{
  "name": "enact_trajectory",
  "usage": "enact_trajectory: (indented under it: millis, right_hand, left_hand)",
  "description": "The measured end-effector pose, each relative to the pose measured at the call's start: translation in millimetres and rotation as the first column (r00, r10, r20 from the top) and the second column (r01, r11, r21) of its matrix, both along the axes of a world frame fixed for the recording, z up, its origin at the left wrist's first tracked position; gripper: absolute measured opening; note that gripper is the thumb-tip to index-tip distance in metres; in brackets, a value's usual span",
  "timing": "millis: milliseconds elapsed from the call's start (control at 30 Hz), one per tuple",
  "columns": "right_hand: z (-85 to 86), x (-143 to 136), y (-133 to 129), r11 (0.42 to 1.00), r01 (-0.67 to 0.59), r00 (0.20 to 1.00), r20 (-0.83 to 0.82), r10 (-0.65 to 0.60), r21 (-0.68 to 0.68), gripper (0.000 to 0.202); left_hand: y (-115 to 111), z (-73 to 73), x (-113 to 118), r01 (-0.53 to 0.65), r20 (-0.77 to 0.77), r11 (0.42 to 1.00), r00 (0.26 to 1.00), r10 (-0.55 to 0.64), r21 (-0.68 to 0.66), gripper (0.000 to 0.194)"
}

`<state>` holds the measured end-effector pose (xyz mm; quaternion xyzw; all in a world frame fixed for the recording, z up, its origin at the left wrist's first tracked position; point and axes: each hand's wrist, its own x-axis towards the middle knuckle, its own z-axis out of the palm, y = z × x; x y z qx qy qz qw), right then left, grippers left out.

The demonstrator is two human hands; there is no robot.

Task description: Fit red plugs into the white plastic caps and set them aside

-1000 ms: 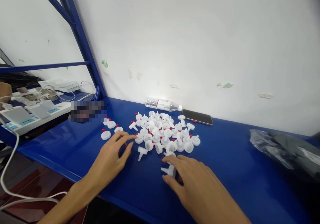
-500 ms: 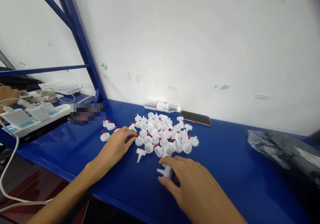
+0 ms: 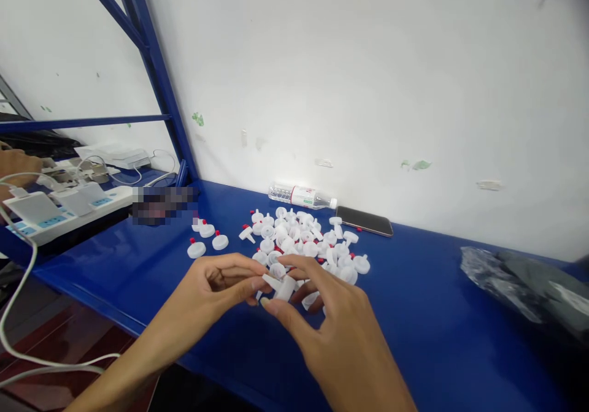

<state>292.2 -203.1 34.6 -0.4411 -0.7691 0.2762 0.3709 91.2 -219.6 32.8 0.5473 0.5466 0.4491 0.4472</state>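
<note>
Both hands meet above the blue desk (image 3: 414, 301): the right hand (image 3: 322, 314) pinches a white cap (image 3: 283, 286), and the left hand (image 3: 216, 289) grips its stem. The cap pile (image 3: 304, 240) lies just behind; bottle (image 3: 301, 195) and phone (image 3: 363, 221) line the wall, a dark bag (image 3: 524, 283) sits right.

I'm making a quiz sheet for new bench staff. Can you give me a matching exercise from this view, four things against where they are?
Things:
1. water bottle
2. phone
3. dark plastic bag
4. white cap piece

Places:
a. far right of the bench
b. held between both hands
c. on its side by the wall
d. flat, just right of the bottle

Pairs: 1-c, 2-d, 3-a, 4-b
</note>
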Motion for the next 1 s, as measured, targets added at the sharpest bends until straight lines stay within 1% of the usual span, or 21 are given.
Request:
enact_trajectory:
  millis: [67,167,233,367,467,533,700,767,867,933,1000]
  right_hand:
    - [-2.1,-2,0,1.0,-0.017,1.0,-0.024,0.018,0.019,0.037]
    - [-4.0,0,2,0.999,-0.005,1.0,0.003,0.005,0.052,0.039]
    - [-4.6,1,3,0.997,0.009,0.999,0.03,-0.011,0.072,0.043]
    - [-5.0,-3,0,0.998,0.009,0.999,0.036,-0.011,0.069,0.047]
    - [-4.3,-8,-4,0.998,0.046,0.999,0.006,-0.046,0.044,0.044]
    - [-3.4,-10,-6,0.998,0.06,0.998,-0.015,-0.059,0.027,0.04]
    - [-1.2,-10,-5,0.999,0.034,0.997,-0.074,-0.034,0.005,0.034]
    - [-0.6,-11,-5,0.999,0.043,0.996,-0.081,-0.042,0.002,0.034]
    - [-1.9,-11,-4,0.998,0.051,0.997,-0.065,-0.049,0.033,0.034]
    - [-5.3,-10,-4,0.997,0.048,0.997,-0.058,-0.045,0.053,0.034]
    - [-9.4,-10,-3,0.998,0.04,0.998,-0.056,-0.037,0.045,0.035]
  left_hand:
    - [-1,-4.1,0,0.025,0.089,0.999,0.996,-0.023,-0.024,0.021]
    - [-2,-8.7,0,-0.02,0.171,1.0,0.985,0.023,-0.018,0.02]
    - [-2,-9.2,1,-0.048,0.184,0.999,0.982,0.048,-0.003,0.021]
    - [-2,-6.6,4,-0.088,0.124,0.995,0.989,0.081,0.05,0.021]
    - [-3,-6.1,3,-0.096,0.082,0.994,0.992,0.092,0.054,0.019]
    - [-4,-7.2,1,-0.105,0.088,0.993,0.991,0.1,0.053,0.02]
    - [-7,-9.1,-3,-0.193,0.148,0.978,0.972,0.181,0.073,0.023]
    - [-7,-8.3,-2,-0.182,0.128,0.981,0.977,0.172,0.073,0.024]
    - [-7,-6.2,1,-0.144,0.049,0.986,0.989,0.14,0.079,0.024]
    - [-8,-5.1,4,-0.145,0.012,0.985,0.989,0.145,0.092,0.023]
    - [-8,-4.0,7,-0.156,0.0,0.983,0.988,0.157,0.1,0.022]
